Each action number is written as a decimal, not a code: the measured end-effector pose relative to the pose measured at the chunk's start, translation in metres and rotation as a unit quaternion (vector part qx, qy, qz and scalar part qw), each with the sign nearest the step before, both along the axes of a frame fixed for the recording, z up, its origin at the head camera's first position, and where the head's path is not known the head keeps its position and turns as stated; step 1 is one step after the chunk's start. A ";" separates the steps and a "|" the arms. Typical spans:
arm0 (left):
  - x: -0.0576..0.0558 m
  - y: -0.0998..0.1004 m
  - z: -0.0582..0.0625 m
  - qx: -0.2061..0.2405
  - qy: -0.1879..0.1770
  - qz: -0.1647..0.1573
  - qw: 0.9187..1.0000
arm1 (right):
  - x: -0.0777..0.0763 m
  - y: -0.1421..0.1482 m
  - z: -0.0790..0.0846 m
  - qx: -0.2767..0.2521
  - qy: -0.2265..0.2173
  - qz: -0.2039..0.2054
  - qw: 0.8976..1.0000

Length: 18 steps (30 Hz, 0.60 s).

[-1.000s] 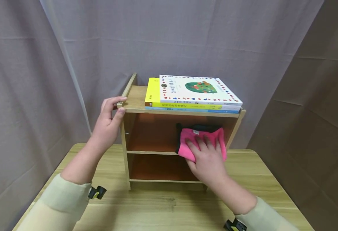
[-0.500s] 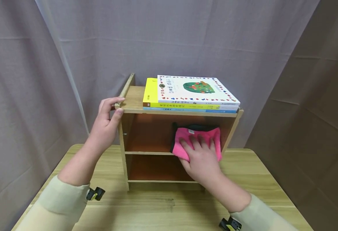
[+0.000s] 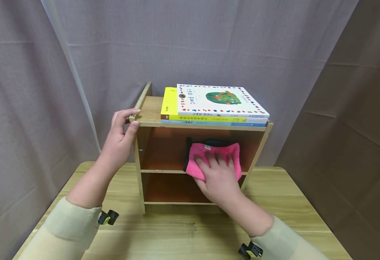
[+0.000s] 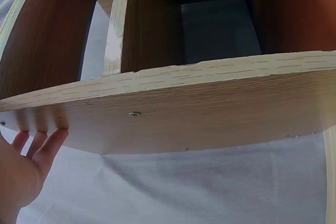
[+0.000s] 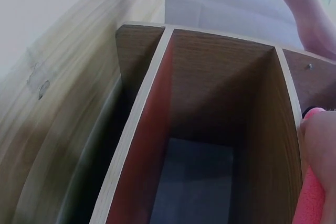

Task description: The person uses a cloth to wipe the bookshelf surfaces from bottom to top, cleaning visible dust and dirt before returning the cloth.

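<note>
Pink cloth (image 3: 214, 159), perhaps black-backed, lies flattened under right hand (image 3: 220, 180).

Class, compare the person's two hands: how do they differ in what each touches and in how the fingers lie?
The left hand grips the shelf unit's top left corner, fingers curled over its edge; the right hand lies on the pink cloth with fingers spread flat. The left hand is outside the unit; the right hand reaches into its upper compartment. Both wear pale sleeves.

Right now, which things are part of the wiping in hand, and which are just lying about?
In use:
pink cloth, pressed flat by the right hand
wooden shelf unit, its top corner gripped by the left hand

Lying about:
stack of books on the unit's top
wooden table
</note>
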<state>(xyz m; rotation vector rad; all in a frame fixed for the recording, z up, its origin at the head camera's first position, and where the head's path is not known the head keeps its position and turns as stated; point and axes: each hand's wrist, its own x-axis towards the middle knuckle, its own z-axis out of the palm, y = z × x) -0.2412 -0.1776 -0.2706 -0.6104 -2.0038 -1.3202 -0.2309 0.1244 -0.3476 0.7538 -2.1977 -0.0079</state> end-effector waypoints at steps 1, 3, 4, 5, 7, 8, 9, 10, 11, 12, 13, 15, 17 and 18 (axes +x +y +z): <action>0.000 0.000 0.000 0.001 0.000 -0.001 1.000 | 0.000 -0.001 0.000 0.000 0.003 0.002 1.000; 0.000 0.001 0.001 0.002 -0.001 -0.001 1.000 | 0.000 -0.004 0.000 0.001 0.005 0.003 1.000; 0.001 0.001 0.001 0.002 -0.002 -0.002 1.000 | -0.001 -0.005 0.000 0.001 0.005 0.003 1.000; 0.001 0.001 0.002 0.001 -0.002 -0.002 1.000 | 0.000 -0.006 0.000 0.002 0.001 0.000 1.000; 0.001 0.001 0.002 0.001 -0.004 -0.001 1.000 | 0.000 -0.009 0.001 0.004 -0.002 -0.003 1.000; 0.001 0.001 0.002 0.001 -0.005 0.000 1.000 | 0.000 -0.010 0.000 0.004 -0.003 -0.003 1.000; 0.001 0.001 0.002 0.000 -0.006 0.000 1.000 | 0.000 -0.011 0.000 0.003 -0.002 -0.003 1.000; 0.001 0.001 0.002 0.000 -0.007 0.000 1.000 | 0.000 -0.012 0.000 0.002 -0.002 -0.002 1.000; 0.001 0.001 0.002 0.000 -0.008 0.001 1.000 | -0.001 -0.013 -0.001 0.001 0.001 0.000 1.000; 0.001 0.001 0.002 0.000 -0.009 0.001 1.000 | -0.001 -0.013 -0.001 -0.001 0.005 0.004 1.000; 0.001 0.001 0.002 0.000 -0.010 0.002 1.000 | -0.001 -0.014 -0.001 -0.002 0.007 0.006 1.000; 0.001 0.002 0.001 0.000 -0.012 0.002 1.000 | -0.001 -0.015 -0.001 -0.003 0.011 0.009 1.000; 0.002 0.002 0.001 0.001 -0.013 0.004 1.000 | -0.001 -0.015 -0.001 -0.002 0.009 0.009 1.000; 0.002 0.002 0.001 0.001 -0.014 0.004 1.000 | 0.000 -0.016 -0.001 -0.001 0.007 0.008 1.000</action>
